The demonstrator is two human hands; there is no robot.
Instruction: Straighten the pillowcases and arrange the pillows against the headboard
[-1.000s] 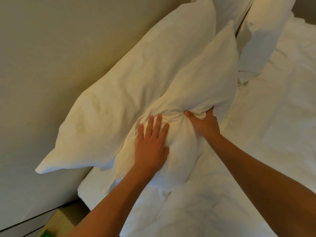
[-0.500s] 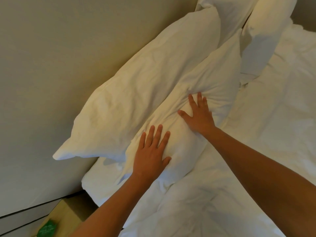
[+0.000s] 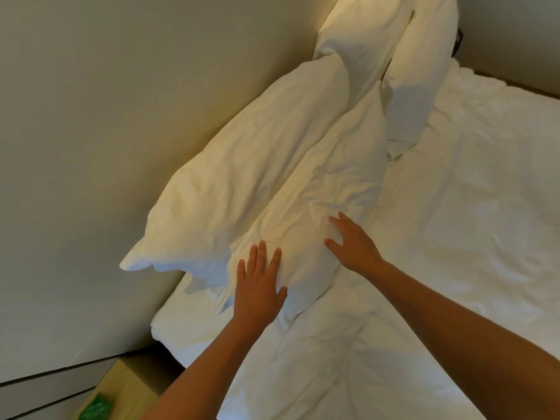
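Front pillow [image 3: 318,189] | left hand [image 3: 257,283], right hand [image 3: 353,245] – flat on it

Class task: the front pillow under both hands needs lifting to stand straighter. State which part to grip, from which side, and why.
Probably grip the front pillow by its near short end, where the left hand and right hand lie flat. Come from the bed's open side; the back pillow and headboard block the far side.
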